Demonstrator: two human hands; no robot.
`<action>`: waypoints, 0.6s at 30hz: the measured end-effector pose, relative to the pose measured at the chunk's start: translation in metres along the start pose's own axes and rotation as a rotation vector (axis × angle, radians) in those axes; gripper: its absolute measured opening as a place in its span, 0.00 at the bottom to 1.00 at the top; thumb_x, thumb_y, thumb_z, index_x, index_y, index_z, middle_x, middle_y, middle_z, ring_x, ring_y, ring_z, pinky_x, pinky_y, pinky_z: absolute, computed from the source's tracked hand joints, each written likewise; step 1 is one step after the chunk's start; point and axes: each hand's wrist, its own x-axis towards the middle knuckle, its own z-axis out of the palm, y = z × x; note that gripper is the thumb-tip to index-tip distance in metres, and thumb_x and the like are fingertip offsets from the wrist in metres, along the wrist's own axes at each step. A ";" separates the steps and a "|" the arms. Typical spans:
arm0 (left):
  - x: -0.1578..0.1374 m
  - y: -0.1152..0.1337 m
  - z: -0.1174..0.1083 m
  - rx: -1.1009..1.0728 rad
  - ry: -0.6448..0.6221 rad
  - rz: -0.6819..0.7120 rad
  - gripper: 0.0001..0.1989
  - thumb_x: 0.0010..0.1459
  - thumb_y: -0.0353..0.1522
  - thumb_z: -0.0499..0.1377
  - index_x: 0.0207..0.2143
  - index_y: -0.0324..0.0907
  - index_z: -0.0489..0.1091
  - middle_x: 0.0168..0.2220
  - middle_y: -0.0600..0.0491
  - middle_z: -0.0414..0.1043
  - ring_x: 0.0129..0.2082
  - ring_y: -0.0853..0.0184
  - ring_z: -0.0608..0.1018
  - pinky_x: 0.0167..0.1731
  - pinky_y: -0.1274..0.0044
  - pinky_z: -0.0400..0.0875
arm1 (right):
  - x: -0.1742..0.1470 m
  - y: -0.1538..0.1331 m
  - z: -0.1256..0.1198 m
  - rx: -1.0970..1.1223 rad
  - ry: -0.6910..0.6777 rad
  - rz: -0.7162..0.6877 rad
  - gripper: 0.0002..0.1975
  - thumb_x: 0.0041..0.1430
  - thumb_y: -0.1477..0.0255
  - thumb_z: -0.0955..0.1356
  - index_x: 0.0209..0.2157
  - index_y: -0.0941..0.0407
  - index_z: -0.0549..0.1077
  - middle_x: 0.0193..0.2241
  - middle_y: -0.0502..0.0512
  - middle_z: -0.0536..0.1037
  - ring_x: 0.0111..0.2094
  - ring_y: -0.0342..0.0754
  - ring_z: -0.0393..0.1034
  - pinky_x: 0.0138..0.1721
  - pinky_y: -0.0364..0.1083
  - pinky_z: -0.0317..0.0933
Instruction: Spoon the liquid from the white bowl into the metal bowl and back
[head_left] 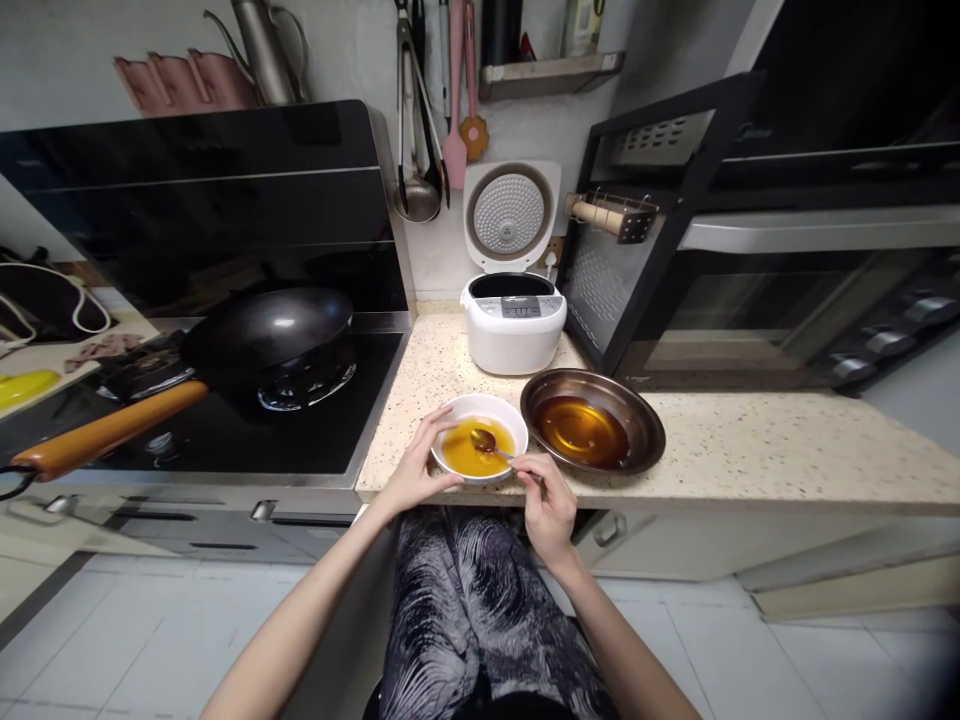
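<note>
A white bowl (517, 418) of yellow-orange liquid stands at the counter's front edge. My left hand (418, 465) grips its left rim, thumb at the front and fingers along the side. Between the fingers of my right hand (549, 505) is the handle of a metal spoon (484, 439), whose head rests in the bowl at the liquid, with some darker liquid around it. To the right, close beside the bowl, sits a wide metal basin (651, 440) with amber-brown liquid in it; neither hand touches it.
Behind the bowl stands a white rice cooker (517, 340), lid up. A black wok (270, 325) with a wooden handle (112, 430) sits on the stove at left. An oven (750, 310) is at right. Utensils, including a ladle (417, 200), hang on the wall.
</note>
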 end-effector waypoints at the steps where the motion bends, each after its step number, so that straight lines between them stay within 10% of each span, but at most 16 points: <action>1: 0.000 0.000 0.000 0.002 -0.001 0.000 0.39 0.56 0.58 0.65 0.62 0.47 0.66 0.71 0.37 0.55 0.73 0.43 0.60 0.70 0.47 0.54 | -0.001 0.001 0.000 0.007 0.003 0.025 0.08 0.68 0.79 0.67 0.39 0.52 0.76 0.34 0.53 0.83 0.37 0.48 0.79 0.40 0.47 0.73; 18: 0.000 0.000 -0.001 -0.003 -0.009 0.006 0.39 0.56 0.56 0.67 0.63 0.46 0.65 0.71 0.36 0.56 0.72 0.42 0.60 0.70 0.46 0.55 | 0.000 -0.004 0.001 0.176 0.200 0.256 0.07 0.70 0.71 0.67 0.36 0.53 0.75 0.33 0.53 0.81 0.34 0.47 0.76 0.38 0.47 0.72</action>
